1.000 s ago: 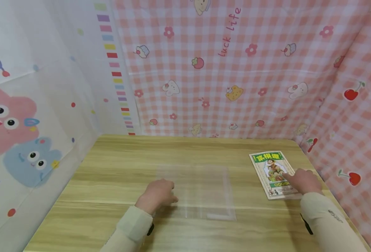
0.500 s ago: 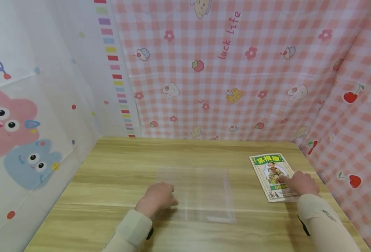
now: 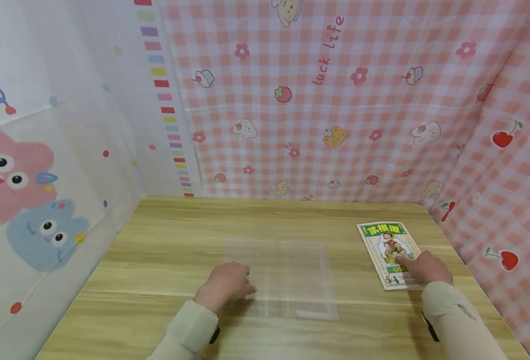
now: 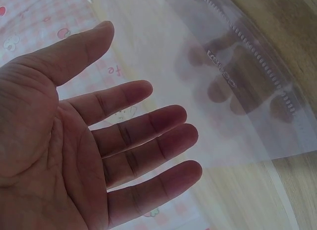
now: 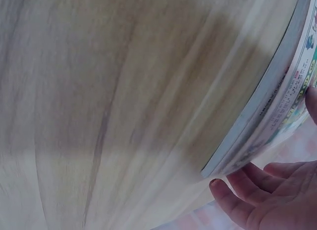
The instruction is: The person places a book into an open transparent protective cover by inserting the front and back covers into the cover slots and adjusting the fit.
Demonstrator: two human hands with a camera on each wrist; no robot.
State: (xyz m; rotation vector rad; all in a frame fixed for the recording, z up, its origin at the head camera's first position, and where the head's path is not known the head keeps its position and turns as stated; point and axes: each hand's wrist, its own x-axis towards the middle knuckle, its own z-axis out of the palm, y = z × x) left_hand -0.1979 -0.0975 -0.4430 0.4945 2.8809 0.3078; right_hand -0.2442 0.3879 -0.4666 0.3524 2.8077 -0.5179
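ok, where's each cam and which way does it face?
Head: worn on the head, facing forward and down at the table; left hand, right hand and sleeves show.
Left wrist: worn there, facing past palm and fingers to the clear sheet.
Right wrist: worn there, facing the table and book edge; part of the right hand shows.
Head and left wrist share the left hand and sheet.

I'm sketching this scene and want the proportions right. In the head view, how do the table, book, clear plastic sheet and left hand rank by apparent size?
Largest to smallest:
1. Table
2. Clear plastic sheet, its edges faint
3. Book, partly covered
4. Left hand
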